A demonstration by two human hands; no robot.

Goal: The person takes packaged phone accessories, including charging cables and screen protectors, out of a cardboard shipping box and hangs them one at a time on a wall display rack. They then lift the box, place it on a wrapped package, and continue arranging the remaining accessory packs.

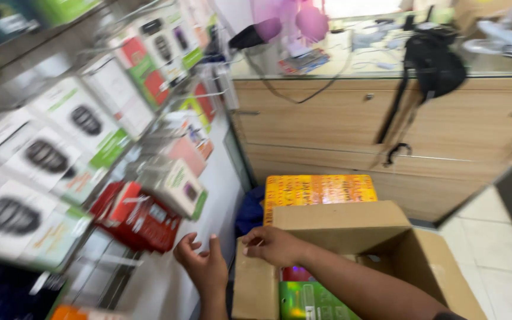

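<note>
An open brown cardboard box (339, 225) stands low in front of me, with green and red packages (309, 299) inside. My right hand (271, 244) rests on the box's near left corner, fingers curled over the flap edge. My left hand (202, 264) hovers just left of the box, fingers spread and holding nothing, below a stack of red packages (137, 216) that hang on the display rack. A yellow and orange patterned box (318, 189) lies behind the cardboard box.
A wall rack (60, 148) of white and green boxed goods on hooks fills the left. A wooden counter (386, 130) with a glass top stands behind, with a black bag (434, 59) and cables hanging over it. Tiled floor (493, 237) shows at right.
</note>
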